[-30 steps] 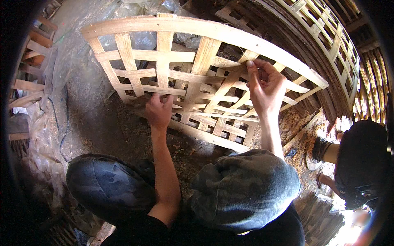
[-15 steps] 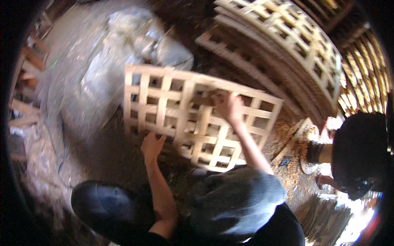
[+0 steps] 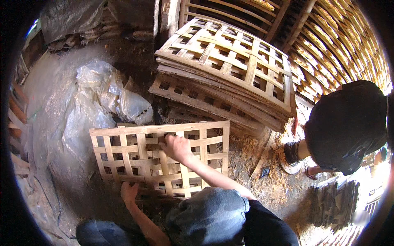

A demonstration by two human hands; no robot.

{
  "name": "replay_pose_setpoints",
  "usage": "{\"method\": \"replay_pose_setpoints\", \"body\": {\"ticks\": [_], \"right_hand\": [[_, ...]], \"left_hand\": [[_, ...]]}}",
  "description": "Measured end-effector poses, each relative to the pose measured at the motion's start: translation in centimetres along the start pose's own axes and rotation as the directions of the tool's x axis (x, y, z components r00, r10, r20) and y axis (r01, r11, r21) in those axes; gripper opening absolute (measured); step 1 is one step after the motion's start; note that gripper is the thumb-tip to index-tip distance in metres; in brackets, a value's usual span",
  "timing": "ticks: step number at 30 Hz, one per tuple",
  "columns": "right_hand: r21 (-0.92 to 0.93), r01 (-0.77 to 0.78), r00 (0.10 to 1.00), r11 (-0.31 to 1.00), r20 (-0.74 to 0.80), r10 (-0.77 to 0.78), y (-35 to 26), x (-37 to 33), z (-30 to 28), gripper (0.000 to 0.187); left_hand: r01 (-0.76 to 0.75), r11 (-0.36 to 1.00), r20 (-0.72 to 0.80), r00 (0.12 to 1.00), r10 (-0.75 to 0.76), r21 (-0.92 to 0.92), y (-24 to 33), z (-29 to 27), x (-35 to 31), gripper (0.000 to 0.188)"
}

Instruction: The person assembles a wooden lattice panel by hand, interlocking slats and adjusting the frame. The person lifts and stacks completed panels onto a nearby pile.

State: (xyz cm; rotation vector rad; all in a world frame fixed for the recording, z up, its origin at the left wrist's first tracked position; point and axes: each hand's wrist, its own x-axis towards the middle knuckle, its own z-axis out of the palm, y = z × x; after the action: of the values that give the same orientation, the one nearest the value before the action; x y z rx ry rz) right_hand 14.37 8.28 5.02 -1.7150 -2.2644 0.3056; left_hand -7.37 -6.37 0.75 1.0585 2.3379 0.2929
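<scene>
A pale lattice panel [image 3: 141, 141] of flat interwoven wooden or bamboo strips lies low in front of my knees. My right hand [image 3: 177, 148] reaches over it, with its fingers curled on the strips near the middle of the lattice. At the panel's near left edge, my left hand [image 3: 129, 192] is closed around the border strip. Its fingertips are partly hidden in shadow. Behind the panel's far right rises a stack of similar lattice panels [image 3: 250, 76], the lower ones darker.
Crumpled clear plastic sheeting [image 3: 98, 94] lies beyond the panel on the left. At the right stands another person in dark clothing [image 3: 344, 123]. Shavings [image 3: 271, 188] litter the ground near a stack of thin slats [image 3: 334, 199]. A slatted wall [image 3: 344, 45] closes the far right.
The view has swung, so the panel, the stack and the plastic appear further left, and more of the slatted wall shows. Both hands stay on the panel.
</scene>
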Motion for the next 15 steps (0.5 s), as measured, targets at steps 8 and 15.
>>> {"method": "replay_pose_setpoints", "body": {"ticks": [8, 15], "right_hand": [[-0.201, 0.113, 0.931, 0.973, 0.363, -0.033, 2.5, 2.2, 4.6, 0.031], [-0.003, 0.091, 0.940, 0.996, 0.329, -0.085, 4.6, 2.1, 1.5, 0.053]], "left_hand": [[-0.035, 0.984, -0.026, 0.999, 0.040, 0.176, -0.4, 0.8, 3.4, 0.033], [-0.002, 0.996, 0.060, 0.998, -0.004, 0.092, -0.5, 5.2, 5.8, 0.040]]}}
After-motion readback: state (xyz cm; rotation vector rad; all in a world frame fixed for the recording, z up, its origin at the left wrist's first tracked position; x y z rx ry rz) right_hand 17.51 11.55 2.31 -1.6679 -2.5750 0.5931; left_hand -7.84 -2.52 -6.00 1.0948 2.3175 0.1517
